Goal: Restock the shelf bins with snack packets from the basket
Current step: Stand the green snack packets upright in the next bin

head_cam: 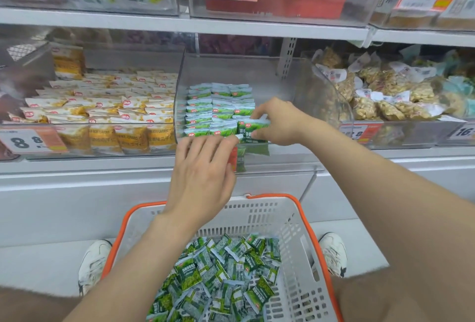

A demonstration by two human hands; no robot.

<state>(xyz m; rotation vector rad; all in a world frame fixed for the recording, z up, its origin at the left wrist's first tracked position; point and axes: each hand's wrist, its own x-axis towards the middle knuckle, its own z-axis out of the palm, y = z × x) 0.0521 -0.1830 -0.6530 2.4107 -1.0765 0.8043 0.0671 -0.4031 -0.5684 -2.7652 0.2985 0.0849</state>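
A clear shelf bin (282,85) holds neat rows of green snack packets (218,108) on its left side; its right side is bare. My right hand (280,122) pinches a green packet (253,128) at the front row of the bin. My left hand (203,170) reaches over the bin's front edge, its fingertips holding green packets (240,157) low against the front wall. Below, a grey basket with an orange rim (305,221) stands between my feet, with several loose green packets (223,278) heaped inside.
A bin of yellow packets (108,113) sits to the left and a bin of bagged nut snacks (390,95) to the right. Price tags (28,140) hang on the bin fronts. An upper shelf (180,20) with more bins runs overhead.
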